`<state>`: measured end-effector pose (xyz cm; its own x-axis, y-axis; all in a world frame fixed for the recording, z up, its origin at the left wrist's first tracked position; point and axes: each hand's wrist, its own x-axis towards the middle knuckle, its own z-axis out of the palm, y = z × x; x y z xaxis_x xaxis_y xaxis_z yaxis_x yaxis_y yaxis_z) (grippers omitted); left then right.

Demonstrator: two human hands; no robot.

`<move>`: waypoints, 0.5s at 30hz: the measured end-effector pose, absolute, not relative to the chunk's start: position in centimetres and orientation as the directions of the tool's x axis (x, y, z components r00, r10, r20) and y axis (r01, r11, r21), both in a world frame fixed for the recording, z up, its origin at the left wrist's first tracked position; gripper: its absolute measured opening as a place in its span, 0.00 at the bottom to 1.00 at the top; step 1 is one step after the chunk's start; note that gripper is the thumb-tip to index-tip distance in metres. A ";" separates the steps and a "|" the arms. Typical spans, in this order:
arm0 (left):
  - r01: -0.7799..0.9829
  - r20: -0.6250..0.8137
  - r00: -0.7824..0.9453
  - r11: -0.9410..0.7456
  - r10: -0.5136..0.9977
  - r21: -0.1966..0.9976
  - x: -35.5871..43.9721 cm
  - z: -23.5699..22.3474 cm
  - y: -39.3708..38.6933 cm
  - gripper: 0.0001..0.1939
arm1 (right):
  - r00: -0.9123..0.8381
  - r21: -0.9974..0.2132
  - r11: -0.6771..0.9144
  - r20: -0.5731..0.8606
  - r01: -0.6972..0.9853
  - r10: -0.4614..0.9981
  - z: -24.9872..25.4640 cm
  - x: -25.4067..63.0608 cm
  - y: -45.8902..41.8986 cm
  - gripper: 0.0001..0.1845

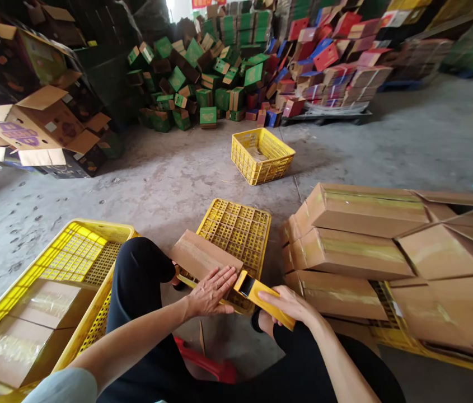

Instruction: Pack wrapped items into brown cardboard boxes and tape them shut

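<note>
Between my knees a brown cardboard box (202, 252) lies on an upturned yellow crate (240, 224). My left hand (215, 291) rests flat on the near end of the box, fingers stretched out. In my right hand (284, 305) is a yellow tape dispenser (263, 296), its front end with a dark opening at the box's right end. The fingers wrap round its body. Whether tape runs from it onto the box I cannot make out.
Left of me a yellow crate (112, 226) holds taped cardboard boxes (47, 305). On the right stand stacked taped boxes (366, 210). Ahead on the concrete floor is another yellow crate (261, 162). Green boxes (209, 115) are heaped behind it. Something red (206, 361) lies beneath me.
</note>
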<state>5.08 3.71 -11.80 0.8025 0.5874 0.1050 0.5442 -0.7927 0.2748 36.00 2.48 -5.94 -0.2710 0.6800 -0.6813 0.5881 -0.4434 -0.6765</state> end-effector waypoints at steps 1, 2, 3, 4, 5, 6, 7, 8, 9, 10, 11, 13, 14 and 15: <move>0.544 0.108 0.805 -0.798 0.584 0.262 5.0 -11.8 3.7 0.53 | -0.280 -0.683 -0.442 -0.678 0.582 0.679 -5.9 36.2 2.3 0.32; 0.541 0.111 0.808 -0.803 0.579 0.251 5.0 -11.8 3.8 0.54 | -0.285 -0.688 -0.443 -0.676 0.575 0.680 -5.8 36.4 2.2 0.32; 0.537 0.113 0.811 -0.808 0.574 0.243 4.9 -11.9 3.8 0.54 | -0.289 -0.692 -0.443 -0.673 0.570 0.681 -5.7 36.6 2.0 0.32; 0.534 0.113 0.814 -0.811 0.569 0.237 4.9 -11.9 3.8 0.54 | -0.291 -0.695 -0.440 -0.670 0.568 0.683 -5.7 36.7 1.9 0.31; 0.533 0.111 0.816 -0.813 0.567 0.233 4.8 -12.0 3.8 0.54 | -0.289 -0.696 -0.437 -0.668 0.570 0.686 -5.6 36.8 1.7 0.31; 0.533 0.106 0.818 -0.814 0.566 0.231 4.8 -12.0 3.7 0.54 | -0.288 -0.697 -0.433 -0.665 0.571 0.689 -5.5 36.9 1.6 0.32; 0.535 0.100 0.818 -0.813 0.566 0.229 4.8 -12.0 3.7 0.54 | -0.289 -0.699 -0.431 -0.663 0.571 0.691 -5.4 37.0 1.5 0.32; 0.536 0.094 0.819 -0.813 0.566 0.228 4.7 -12.0 3.8 0.54 | -0.292 -0.701 -0.435 -0.663 0.565 0.689 -5.3 37.1 1.4 0.32; 0.537 0.089 0.820 -0.813 0.566 0.226 4.7 -11.9 3.8 0.54 | -0.298 -0.705 -0.444 -0.665 0.552 0.685 -5.1 37.2 1.3 0.32; 0.537 0.086 0.820 -0.813 0.566 0.225 4.7 -11.8 3.8 0.54 | -0.304 -0.708 -0.459 -0.670 0.537 0.677 -5.0 37.4 1.2 0.32; 0.537 0.085 0.821 -0.813 0.565 0.224 4.7 -11.7 3.8 0.54 | -0.310 -0.710 -0.474 -0.675 0.521 0.670 -5.0 37.6 1.1 0.32; 0.537 0.085 0.821 -0.814 0.565 0.223 4.7 -11.6 3.9 0.55 | -0.318 -0.710 -0.499 -0.684 0.497 0.657 -5.0 38.0 0.9 0.31; 0.537 0.086 0.821 -0.813 0.565 0.224 4.7 -11.5 3.9 0.55 | -0.318 -0.709 -0.506 -0.687 0.492 0.653 -5.1 38.2 0.8 0.30; 0.538 0.086 0.820 -0.812 0.566 0.226 4.7 -11.4 3.9 0.55 | -0.317 -0.707 -0.507 -0.689 0.493 0.652 -5.3 38.4 0.7 0.30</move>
